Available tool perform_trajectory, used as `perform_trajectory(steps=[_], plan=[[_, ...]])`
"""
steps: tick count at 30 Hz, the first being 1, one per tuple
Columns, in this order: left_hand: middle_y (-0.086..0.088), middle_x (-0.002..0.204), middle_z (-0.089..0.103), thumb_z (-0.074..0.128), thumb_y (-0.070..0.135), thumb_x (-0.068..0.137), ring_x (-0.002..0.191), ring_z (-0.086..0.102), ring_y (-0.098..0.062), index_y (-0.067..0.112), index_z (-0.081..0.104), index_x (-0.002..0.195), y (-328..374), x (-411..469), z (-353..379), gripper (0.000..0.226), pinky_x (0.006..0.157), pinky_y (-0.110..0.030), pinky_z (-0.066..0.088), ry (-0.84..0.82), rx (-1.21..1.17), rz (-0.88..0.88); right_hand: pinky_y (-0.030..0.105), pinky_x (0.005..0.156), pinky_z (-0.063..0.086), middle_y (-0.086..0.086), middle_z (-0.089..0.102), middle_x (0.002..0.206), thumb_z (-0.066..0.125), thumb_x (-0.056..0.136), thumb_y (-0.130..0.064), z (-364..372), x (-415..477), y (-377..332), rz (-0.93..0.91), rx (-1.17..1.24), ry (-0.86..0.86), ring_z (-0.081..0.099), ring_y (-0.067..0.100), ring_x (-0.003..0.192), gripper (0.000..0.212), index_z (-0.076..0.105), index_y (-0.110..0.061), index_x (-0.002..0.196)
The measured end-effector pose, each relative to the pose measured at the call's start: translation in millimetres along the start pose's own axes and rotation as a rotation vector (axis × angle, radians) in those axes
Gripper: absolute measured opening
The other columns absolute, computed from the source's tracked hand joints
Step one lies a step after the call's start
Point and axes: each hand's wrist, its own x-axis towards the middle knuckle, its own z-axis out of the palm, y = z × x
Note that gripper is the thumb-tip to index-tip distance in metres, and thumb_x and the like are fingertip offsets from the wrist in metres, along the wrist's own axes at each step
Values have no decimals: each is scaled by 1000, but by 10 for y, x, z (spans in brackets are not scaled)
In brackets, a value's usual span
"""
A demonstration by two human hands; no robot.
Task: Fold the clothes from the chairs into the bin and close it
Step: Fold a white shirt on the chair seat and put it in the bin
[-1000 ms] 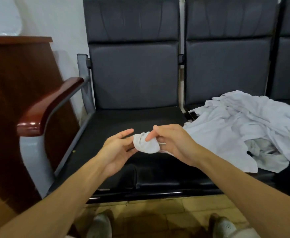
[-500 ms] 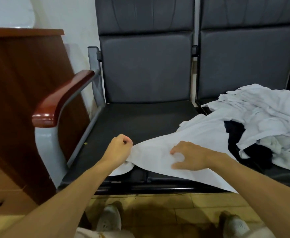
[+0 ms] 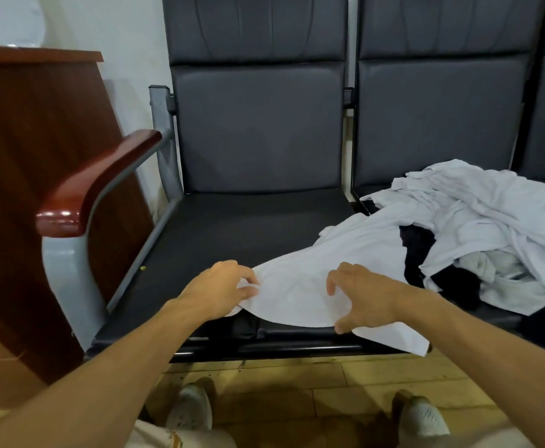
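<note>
A white garment (image 3: 300, 292) lies stretched across the front of the left black chair seat (image 3: 238, 227), trailing right into a heap of white clothes (image 3: 477, 215) on the neighbouring seat. My left hand (image 3: 219, 289) grips the garment's left end with curled fingers. My right hand (image 3: 364, 292) is on the cloth with fingers curled and thumb tucked at the front edge, pinching the fabric. A corner of the garment hangs over the seat's front edge. No bin is in view.
A red-brown wooden armrest (image 3: 96, 182) on a grey metal frame stands at the left, beside a dark wooden cabinet (image 3: 32, 189). Something dark (image 3: 419, 250) lies within the heap. My two shoes stand on the yellowish tiled floor (image 3: 297, 383) below the seat.
The bunched white cloth I held up between both hands a second ago has been pulled out and laid flat on the seat. My hands have moved apart along it.
</note>
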Motion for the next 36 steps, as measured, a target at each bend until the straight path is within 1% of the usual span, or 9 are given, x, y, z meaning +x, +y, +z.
perform_trajectory(steps=[4, 9, 12, 16, 24, 27, 30, 33, 36], plan=[[6, 100, 61, 53, 35, 98, 95, 61, -16, 26, 69, 101, 52, -32, -19, 18, 84, -32, 49, 81, -131, -12, 25, 79, 40, -3, 38, 125, 77, 79, -37, -77, -136, 188, 76, -15, -128, 45, 16, 102, 52, 47, -26, 120], [1, 97, 59, 55, 27, 96, 92, 56, -11, 14, 71, 86, 134, -129, -113, 23, 75, -20, 40, 152, -536, -74, 25, 88, 41, -3, 51, 117, 64, 91, -33, -50, -177, 264, 7, 27, -36, 48, 18, 108, 16, 50, -27, 96], [-3, 78, 64, 58, 21, 94, 75, 60, -15, 5, 67, 74, 185, -226, -220, 27, 69, -25, 45, 105, -823, -111, 18, 68, 35, -12, 49, 89, 55, 96, -29, -147, -191, 215, -12, 79, 21, 48, 11, 85, 18, 45, -28, 81], [-11, 75, 63, 57, 22, 94, 70, 60, -23, 7, 63, 79, 199, -312, -316, 22, 64, -31, 46, 146, -1070, -171, 16, 59, 36, -8, 57, 82, 55, 97, -29, -294, -208, 160, 62, 585, 216, 48, 3, 67, 14, 58, -18, 88], [-17, 94, 72, 61, 30, 92, 89, 69, -33, 11, 71, 95, 181, -262, -405, 21, 80, -42, 54, 167, -1495, -427, 29, 69, 55, 5, 70, 89, 58, 96, -18, -512, 39, 30, 121, 1505, 370, 65, 17, 80, 13, 68, -10, 96], [-14, 95, 68, 58, 28, 95, 89, 66, -29, 10, 63, 102, 132, -125, -349, 19, 72, -37, 53, 326, -1429, -531, 24, 62, 53, 1, 65, 89, 59, 93, -12, -515, 274, 47, 179, 1637, 494, 62, 15, 81, 7, 64, -17, 93], [-4, 104, 61, 51, 19, 98, 84, 57, -15, 18, 58, 105, 56, 1, -250, 10, 64, -27, 44, 472, -1115, -522, 36, 108, 41, 4, 46, 142, 62, 93, -23, -448, 430, 76, 228, 1563, 462, 44, 22, 132, 54, 41, -16, 142], [-2, 127, 46, 53, 17, 96, 108, 53, -17, 19, 51, 130, -34, 53, -128, 34, 87, -27, 42, 346, -595, -359, 36, 111, 34, 0, 33, 152, 66, 90, -30, -368, 434, -7, 160, 1098, 472, 34, 21, 139, 66, 34, -21, 148], [-1, 128, 40, 56, 17, 93, 120, 43, -21, 21, 54, 127, 70, 64, -77, 35, 103, -33, 37, 290, -159, -151, 30, 93, 49, 0, 57, 122, 71, 86, -21, -315, 372, -35, -61, 578, 506, 60, 17, 110, 36, 60, -21, 120]])
